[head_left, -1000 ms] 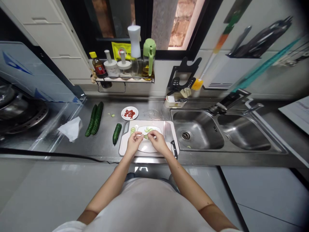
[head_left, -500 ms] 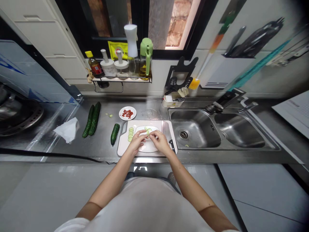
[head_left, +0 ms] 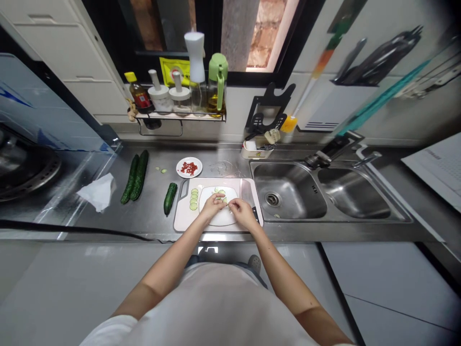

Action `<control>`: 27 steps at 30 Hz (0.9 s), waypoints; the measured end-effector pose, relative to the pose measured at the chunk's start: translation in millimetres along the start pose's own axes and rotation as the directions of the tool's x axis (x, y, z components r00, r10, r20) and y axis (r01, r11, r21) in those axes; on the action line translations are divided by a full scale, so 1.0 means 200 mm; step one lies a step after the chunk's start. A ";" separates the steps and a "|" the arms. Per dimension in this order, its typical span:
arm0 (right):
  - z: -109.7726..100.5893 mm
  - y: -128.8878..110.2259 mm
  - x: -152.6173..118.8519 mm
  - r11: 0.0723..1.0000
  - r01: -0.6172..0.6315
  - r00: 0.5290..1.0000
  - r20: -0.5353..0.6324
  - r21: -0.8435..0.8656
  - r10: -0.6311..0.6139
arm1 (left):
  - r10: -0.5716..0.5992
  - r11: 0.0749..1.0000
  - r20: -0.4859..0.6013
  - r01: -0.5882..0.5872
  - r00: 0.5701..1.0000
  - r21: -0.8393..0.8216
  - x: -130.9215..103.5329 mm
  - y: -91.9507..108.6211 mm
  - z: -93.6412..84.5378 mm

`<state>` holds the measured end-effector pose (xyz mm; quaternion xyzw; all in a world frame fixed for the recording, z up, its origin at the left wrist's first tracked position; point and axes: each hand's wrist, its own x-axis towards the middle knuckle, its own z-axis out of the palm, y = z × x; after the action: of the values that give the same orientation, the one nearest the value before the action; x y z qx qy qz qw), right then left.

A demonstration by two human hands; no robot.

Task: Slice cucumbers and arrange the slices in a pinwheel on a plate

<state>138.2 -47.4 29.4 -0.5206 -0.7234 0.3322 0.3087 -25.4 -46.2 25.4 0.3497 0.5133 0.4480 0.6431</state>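
Observation:
Above a white plate (head_left: 223,221), my left hand (head_left: 213,206) and my right hand (head_left: 242,213) meet at the fingertips. Both have their fingers closed in a pinch on a small, pale green cucumber slice (head_left: 225,201), mostly covered by the fingers. More cucumber slices (head_left: 221,192) lie on the plate just beyond my hands. The plate rests on a pale cutting board (head_left: 186,222), where a row of overlapping slices (head_left: 194,199) lies to the left. A knife (head_left: 247,191) with a black handle lies along the board's right side, partly behind my right hand.
Left of the board lie a cut cucumber (head_left: 170,198) and two whole cucumbers (head_left: 135,177). Chopped red pieces fill a small white dish (head_left: 199,172) behind it. A double sink (head_left: 295,192) adjoins on the right; a condiment rack (head_left: 180,117) hangs above the counter.
My hands have shifted slightly; the right fingertips are a little farther right, and the left hand is turned more over the plate. The view has moved slightly. Other things stay in place.

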 end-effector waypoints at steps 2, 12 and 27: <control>0.00 0.04 -0.01 0.999 -0.027 1.000 0.001 -0.021 0.027 | -0.020 1.000 0.030 0.020 0.999 0.010 0.04 -0.04 0.01; 0.01 0.12 0.01 0.959 -0.106 0.993 0.031 -0.263 0.118 | 0.063 0.931 -0.010 -0.055 0.998 0.360 0.20 -0.19 0.05; 0.07 0.14 -0.03 0.789 -0.067 0.993 0.038 -0.611 0.114 | 0.158 0.501 0.089 -0.158 0.983 0.851 0.18 -0.12 0.10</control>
<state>143.9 -48.2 -0.7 -0.6137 -0.7767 0.1152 0.0822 1.0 -20.9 -4.6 0.6653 0.6330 0.1948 0.3446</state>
